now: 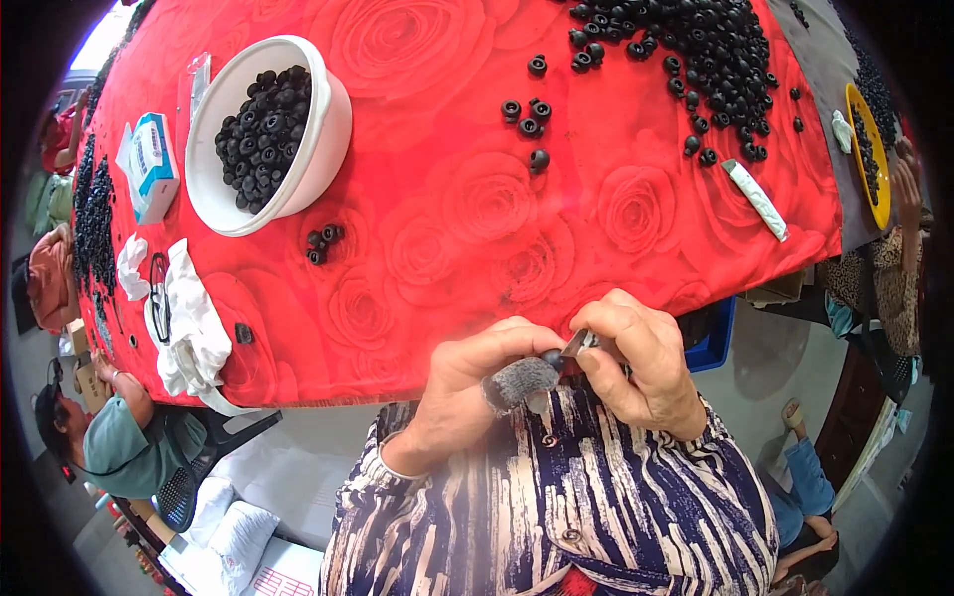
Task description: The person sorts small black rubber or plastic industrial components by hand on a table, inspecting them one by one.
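Note:
My left hand [459, 382] is closed at the table's near edge, pinching a small black round part [553, 359] between thumb and forefinger. A grey fabric sleeve [519, 385] wraps one of its fingers. My right hand [641, 358] is closed on a small metal blade [574, 344], whose edge is turned toward the black part; whether they touch I cannot tell. Beyond my hands, at the upper right, spreads a big pile of similar black parts [730, 60]. More of them [260, 139] fill a white bowl [333, 149] at the upper left.
A red rose-patterned cloth [427, 248] covers the table. On its left lie a tissue box [154, 169], a white cloth [189, 338] and black-handled scissors [159, 298]. A thin white packet [757, 202] lies right. A yellow tray [876, 204] stands beyond. Other people [124, 447] sit around.

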{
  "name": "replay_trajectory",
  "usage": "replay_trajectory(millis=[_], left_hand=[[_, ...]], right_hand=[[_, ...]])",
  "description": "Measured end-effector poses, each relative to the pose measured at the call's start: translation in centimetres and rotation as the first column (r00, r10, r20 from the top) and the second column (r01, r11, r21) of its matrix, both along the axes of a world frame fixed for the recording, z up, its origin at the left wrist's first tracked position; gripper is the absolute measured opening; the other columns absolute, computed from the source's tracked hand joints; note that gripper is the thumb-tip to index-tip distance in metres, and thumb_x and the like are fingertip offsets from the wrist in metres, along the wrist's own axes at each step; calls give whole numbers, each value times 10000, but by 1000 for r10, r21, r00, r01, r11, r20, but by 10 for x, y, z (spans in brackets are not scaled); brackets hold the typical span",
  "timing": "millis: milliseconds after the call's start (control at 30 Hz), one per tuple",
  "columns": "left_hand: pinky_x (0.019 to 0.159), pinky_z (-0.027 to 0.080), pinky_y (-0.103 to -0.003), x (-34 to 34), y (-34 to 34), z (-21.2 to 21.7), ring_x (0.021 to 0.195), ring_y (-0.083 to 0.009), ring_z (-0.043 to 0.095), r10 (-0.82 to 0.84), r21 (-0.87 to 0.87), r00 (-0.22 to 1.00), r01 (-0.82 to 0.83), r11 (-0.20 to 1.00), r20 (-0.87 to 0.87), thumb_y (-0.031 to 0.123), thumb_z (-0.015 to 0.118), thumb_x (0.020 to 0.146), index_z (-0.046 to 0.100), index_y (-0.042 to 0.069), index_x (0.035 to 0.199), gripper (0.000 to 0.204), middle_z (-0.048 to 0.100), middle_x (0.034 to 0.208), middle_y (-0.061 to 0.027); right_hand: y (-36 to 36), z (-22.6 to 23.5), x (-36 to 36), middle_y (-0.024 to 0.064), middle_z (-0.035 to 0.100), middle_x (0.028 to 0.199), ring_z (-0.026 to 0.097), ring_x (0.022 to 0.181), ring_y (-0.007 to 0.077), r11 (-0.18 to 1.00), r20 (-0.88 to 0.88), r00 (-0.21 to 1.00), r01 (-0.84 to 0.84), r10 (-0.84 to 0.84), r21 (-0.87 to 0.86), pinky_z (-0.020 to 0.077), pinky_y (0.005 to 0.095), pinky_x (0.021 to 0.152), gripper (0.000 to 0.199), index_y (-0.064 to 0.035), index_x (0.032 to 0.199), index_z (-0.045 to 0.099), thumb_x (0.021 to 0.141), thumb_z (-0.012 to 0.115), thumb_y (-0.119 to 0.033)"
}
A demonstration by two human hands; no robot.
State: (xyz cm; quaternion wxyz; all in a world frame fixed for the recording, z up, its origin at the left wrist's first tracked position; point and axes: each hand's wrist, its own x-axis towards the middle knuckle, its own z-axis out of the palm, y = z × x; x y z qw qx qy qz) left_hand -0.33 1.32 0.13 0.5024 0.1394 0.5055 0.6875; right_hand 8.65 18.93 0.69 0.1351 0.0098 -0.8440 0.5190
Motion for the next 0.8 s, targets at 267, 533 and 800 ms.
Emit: replay_trajectory(millis=[267, 533, 800], left_hand=[[656, 466, -224, -1, 0, -1, 756, -101, 561, -17, 3, 999, 17, 1000, 33, -31, 564, 857, 602, -46, 1082, 228, 568, 943, -70], [666, 467, -233, -3, -1, -5, 760, -109, 561, -35, 48, 992, 29, 998, 122, -8, 542, 881, 602, -44, 1081, 213, 572, 934, -67], [663, 472, -232, -3, -1, -1, 746, -106, 564, -57, -42, 988, 64, 997, 145, 13, 526, 892, 601, -44, 1080, 210, 574, 912, -62]], right_hand=[[0, -2, -1, 108, 513, 691, 533, 560, 245, 1000, 8, 1000, 1, -1, -1, 412, 338, 487, 231, 15, 924, 543, 720, 652, 11], [3, -11, -3, 101, 497, 681, 523, 547, 242, 999, -42, 999, -33, 32, -28, 407, 345, 475, 241, 14, 924, 548, 713, 663, -5], [7, -15, -4, 92, 528, 671, 513, 541, 239, 997, -74, 994, -76, 76, 2, 393, 335, 487, 209, 30, 914, 560, 735, 645, -37]])
